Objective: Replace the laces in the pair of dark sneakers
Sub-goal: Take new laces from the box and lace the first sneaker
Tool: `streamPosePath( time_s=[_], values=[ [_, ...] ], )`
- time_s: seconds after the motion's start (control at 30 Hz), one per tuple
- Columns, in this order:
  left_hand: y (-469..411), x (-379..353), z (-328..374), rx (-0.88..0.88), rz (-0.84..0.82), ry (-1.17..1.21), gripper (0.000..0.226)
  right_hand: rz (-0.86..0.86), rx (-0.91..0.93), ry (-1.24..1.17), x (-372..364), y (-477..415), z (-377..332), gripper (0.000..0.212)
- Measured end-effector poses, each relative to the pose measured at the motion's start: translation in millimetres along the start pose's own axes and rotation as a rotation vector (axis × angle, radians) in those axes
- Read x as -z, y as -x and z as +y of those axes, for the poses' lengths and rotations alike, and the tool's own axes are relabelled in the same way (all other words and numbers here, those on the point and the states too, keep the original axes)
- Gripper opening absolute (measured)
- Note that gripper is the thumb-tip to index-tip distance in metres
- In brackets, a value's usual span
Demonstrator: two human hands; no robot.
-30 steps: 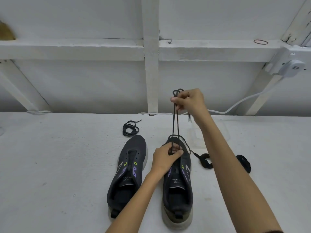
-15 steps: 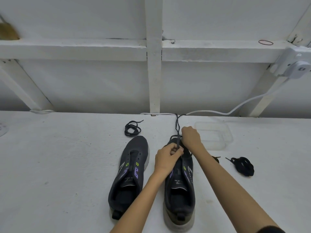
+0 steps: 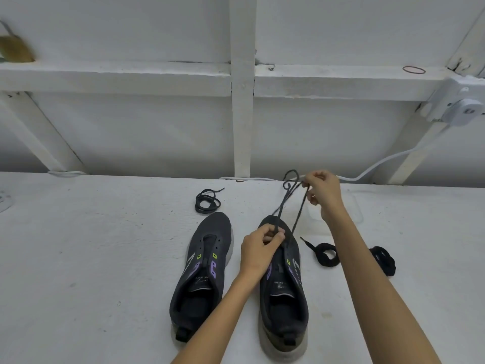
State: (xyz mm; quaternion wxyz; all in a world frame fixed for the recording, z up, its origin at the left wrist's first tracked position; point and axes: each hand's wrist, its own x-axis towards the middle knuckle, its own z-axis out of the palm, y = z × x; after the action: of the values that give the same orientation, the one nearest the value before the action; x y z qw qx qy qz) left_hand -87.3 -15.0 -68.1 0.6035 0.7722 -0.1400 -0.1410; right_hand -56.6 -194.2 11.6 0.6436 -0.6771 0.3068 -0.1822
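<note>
Left sneaker point(image 3: 202, 269) and right sneaker point(image 3: 284, 298) sit side by side mid-worktop point(image 3: 91, 258), toes toward the far edge. Left hand point(image 3: 259, 248) over the right sneaker's front eyelets, fingers point(image 3: 277, 236) curled, pinching the thin lace point(image 3: 296, 219). Right hand point(image 3: 324, 191) raised near the far edge, fingers pinching both strands. Coiled lace point(image 3: 207, 202) beyond the left sneaker's toe; two thicker bundles point(image 3: 325, 254) lie to the right.

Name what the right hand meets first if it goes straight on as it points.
Probably the white wall behind the table. The right hand, pinching the lace, looks raised, so it may clear the white cable along the table's back edge; depth is unclear.
</note>
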Motion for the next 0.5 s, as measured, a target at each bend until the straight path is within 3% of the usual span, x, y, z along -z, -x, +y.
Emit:
streamPosePath(
  time_s=[0.1, 0.3, 0.37, 0.43, 0.5],
  values=[
    [1.4, 3.0, 3.7, 0.001, 0.001, 0.128, 0.01, 0.143, 0.047, 0.091, 18.3, 1.9, 12.2, 0.008],
    [-1.0, 7.3, 10.1, -0.001, 0.031, 0.22, 0.013, 0.202, 0.202, 0.688, 31.0, 23.8, 24.2, 0.014],
    [-2.6, 7.0, 11.7, -0.023, 0.032, 0.169, 0.011, 0.032, 0.206, 0.59, 26.8, 38.0, 18.9, 0.021],
    [-4.4, 6.5, 13.6, -0.069, 0.053, 0.072, 0.005, -0.306, 0.069, 0.43, 22.0, 53.7, 13.4, 0.027],
    [-5.7, 6.7, 15.0, -0.086, 0.083, -0.02, 0.004, -0.552, -0.012, 0.423, 18.9, 63.9, 16.5, 0.018]
  ],
)
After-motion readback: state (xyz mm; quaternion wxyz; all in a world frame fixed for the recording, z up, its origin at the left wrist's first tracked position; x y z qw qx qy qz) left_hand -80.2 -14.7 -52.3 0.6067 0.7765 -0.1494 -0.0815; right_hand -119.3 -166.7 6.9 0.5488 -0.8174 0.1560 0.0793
